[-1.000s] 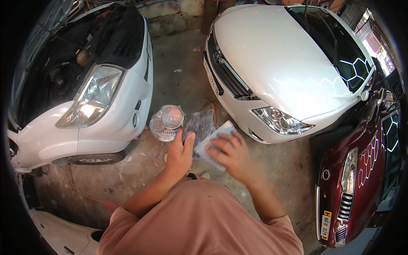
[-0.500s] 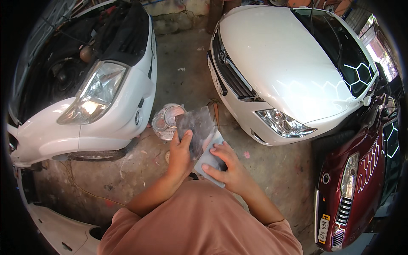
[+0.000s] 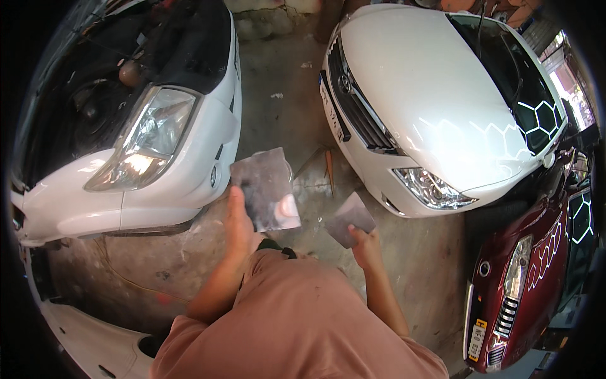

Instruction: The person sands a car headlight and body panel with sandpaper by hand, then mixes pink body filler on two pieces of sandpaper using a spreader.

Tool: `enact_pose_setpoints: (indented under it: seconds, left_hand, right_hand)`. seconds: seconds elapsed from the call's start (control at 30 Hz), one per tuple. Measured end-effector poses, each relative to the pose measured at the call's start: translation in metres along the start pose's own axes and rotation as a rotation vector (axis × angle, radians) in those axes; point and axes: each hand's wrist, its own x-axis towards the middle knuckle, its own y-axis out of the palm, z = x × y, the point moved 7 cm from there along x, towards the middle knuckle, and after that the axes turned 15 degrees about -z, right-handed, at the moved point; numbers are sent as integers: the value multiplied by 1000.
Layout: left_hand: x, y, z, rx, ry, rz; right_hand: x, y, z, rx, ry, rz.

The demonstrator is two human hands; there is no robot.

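Over the floor [image 3: 410, 278], our left fingers [image 3: 237, 203] clasp a grey plate [image 3: 268, 180], left of the sheet [image 3: 346, 221] our right fingers [image 3: 359, 234] pinch.

A stained concrete floor [image 3: 429, 271] is bearing two white cars [image 3: 410, 82] and a dark red car [image 3: 544, 271]. Between the white cars, pale scraps [image 3: 276, 96] and a narrow brown strip [image 3: 329, 170] are lying — and a thin yellowish cord [image 3: 136, 286] is trailing at left.

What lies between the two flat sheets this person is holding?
In the head view, stained floor shows between the glossy sheet in the left hand and the grey sheet in the right hand.
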Motion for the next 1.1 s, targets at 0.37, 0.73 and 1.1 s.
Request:
enact_pose_setpoints:
  seconds: [0.37, 0.73, 1.1]
  left_hand:
    - [81, -87, -70, 200, 171, -28]
    - [100, -130, -91, 237, 199, -243]
    - [86, -148, -102, 387, 241, -571]
  right_hand:
    - [47, 107, -64, -38, 377, 11]
    - [202, 192, -167, -1098, -208, 220]
    - [267, 280, -233, -1566, -137, 370]
